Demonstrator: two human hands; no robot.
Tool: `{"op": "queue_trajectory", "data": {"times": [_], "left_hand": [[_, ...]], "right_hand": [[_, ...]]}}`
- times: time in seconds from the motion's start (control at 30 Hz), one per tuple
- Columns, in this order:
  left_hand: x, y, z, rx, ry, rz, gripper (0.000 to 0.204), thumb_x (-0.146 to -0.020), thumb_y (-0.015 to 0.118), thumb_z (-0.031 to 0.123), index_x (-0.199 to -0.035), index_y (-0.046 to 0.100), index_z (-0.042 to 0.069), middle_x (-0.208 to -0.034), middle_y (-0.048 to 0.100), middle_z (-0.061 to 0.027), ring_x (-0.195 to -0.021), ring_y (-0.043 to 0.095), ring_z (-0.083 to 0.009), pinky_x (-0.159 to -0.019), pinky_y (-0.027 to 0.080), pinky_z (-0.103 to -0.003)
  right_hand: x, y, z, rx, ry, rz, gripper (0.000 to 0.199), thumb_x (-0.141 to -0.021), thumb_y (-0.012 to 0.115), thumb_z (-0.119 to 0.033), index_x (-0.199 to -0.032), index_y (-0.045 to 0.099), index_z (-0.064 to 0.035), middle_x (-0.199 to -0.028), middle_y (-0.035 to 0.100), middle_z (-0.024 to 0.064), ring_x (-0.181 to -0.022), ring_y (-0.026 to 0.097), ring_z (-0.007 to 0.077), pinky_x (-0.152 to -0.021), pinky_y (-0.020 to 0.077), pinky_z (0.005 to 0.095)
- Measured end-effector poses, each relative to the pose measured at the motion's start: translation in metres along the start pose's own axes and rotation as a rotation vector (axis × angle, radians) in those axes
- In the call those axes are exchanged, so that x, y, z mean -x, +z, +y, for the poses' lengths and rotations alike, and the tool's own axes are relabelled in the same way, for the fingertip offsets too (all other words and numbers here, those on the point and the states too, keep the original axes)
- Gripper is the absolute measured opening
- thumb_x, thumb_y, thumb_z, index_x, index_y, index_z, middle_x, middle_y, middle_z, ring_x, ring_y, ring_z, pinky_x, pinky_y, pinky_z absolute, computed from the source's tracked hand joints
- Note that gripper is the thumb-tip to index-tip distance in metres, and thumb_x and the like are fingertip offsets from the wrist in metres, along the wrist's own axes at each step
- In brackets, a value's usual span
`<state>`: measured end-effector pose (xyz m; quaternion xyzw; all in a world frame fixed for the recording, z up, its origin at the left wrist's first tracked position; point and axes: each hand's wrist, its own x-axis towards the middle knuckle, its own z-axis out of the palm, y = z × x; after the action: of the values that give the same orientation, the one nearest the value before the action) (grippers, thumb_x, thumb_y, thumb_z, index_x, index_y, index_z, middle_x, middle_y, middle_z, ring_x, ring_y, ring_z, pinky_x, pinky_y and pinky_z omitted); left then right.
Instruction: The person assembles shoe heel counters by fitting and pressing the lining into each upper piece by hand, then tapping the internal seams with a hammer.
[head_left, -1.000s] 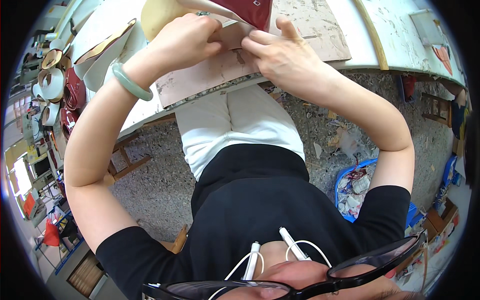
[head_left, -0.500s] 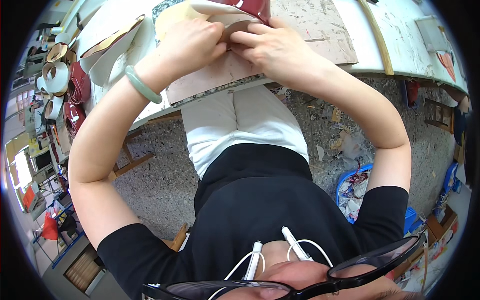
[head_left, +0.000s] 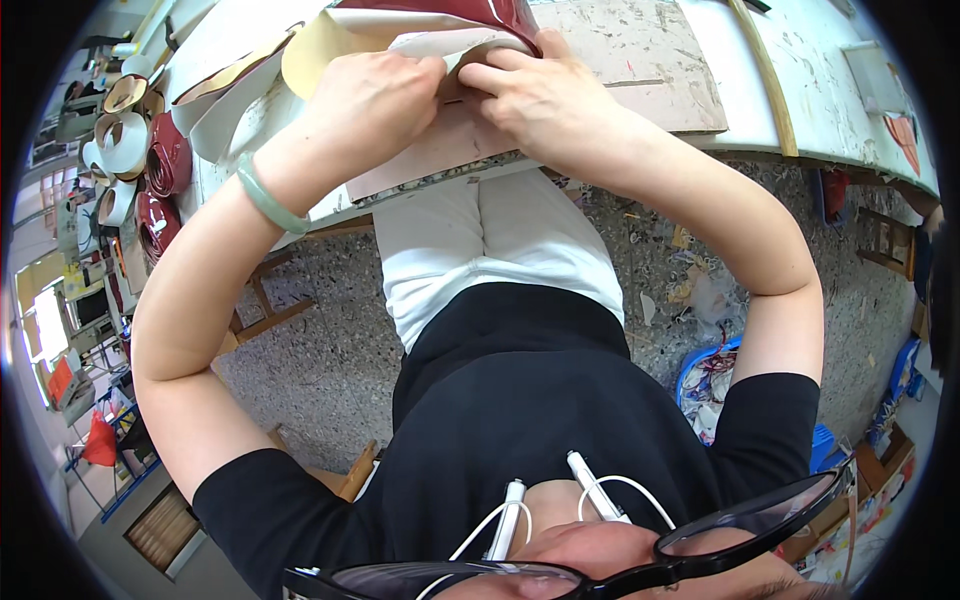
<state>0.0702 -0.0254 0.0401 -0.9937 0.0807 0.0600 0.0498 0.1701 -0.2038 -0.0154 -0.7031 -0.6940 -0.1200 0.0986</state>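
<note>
Both hands have drawn closer together over the last second. The left hand [head_left: 375, 95] and right hand [head_left: 545, 100] now meet fingertip to fingertip at the folded edge of the dark red leather piece [head_left: 470, 12], where a second ago they sat slightly apart on it.

Left grip: clenched, fingers curled over the pale lining [head_left: 450, 42] of the piece, pinching it. Right grip: thumb and forefinger pinch the same fold from the right side. Both grasp the one edge.

The piece lies at the far edge of the view, on the scarred cutting board [head_left: 640, 60] that rests on the counter [head_left: 830, 90]. The red outer face turns up and away; the top is cropped, so I cannot tell its full shape.

My reading: the fold is now being pressed or rolled between the two pinches rather than merely held, a turn-over of the edge well under way.

A green bangle [head_left: 268, 200] sits on the left wrist. Rolled red and white strips [head_left: 150, 165] lie at far left on the counter. A long wooden ruler [head_left: 765, 75] lies to the right, well apart.
</note>
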Motion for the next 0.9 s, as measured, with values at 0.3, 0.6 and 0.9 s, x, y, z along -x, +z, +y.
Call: {"op": "queue_trajectory", "data": {"times": [0.3, 0.6, 0.9], "left_hand": [[0.011, 0.004, 0.005, -0.167, 0.154, 0.105, 0.016, -0.081, 0.062, 0.016, -0.090, 0.058, 0.003, -0.079, 0.064, -0.0137, -0.086, 0.062, -0.0320, -0.076, 0.049, -0.044], [0.027, 0.016, 0.005, 0.185, -0.249, 0.127, 0.018, -0.083, 0.054, 0.016, -0.089, 0.054, -0.001, -0.074, 0.064, -0.0210, -0.075, 0.065, -0.0388, -0.070, 0.051, -0.048], [0.018, 0.007, -0.001, 0.236, -0.419, -0.025, 0.026, -0.081, 0.058, 0.021, -0.087, 0.063, -0.004, -0.084, 0.066, -0.0240, -0.082, 0.065, -0.0394, -0.077, 0.052, -0.046]], "right_hand": [[-0.008, -0.012, -0.015, -0.019, 0.063, -0.202, 0.023, -0.080, 0.058, -0.014, -0.099, 0.070, -0.0123, -0.113, 0.053, -0.0023, -0.111, 0.050, 0.0163, -0.094, 0.0318, 0.0428], [0.000, 0.009, -0.010, -0.081, 0.054, -0.021, 0.019, -0.081, 0.059, -0.016, -0.096, 0.070, -0.0126, -0.110, 0.054, -0.0016, -0.111, 0.050, 0.0162, -0.095, 0.0304, 0.0456], [-0.021, 0.000, -0.013, -0.057, 0.018, -0.090, 0.020, -0.081, 0.060, -0.017, -0.098, 0.071, -0.0150, -0.108, 0.055, -0.0026, -0.108, 0.051, 0.0175, -0.095, 0.0323, 0.0457]]}}
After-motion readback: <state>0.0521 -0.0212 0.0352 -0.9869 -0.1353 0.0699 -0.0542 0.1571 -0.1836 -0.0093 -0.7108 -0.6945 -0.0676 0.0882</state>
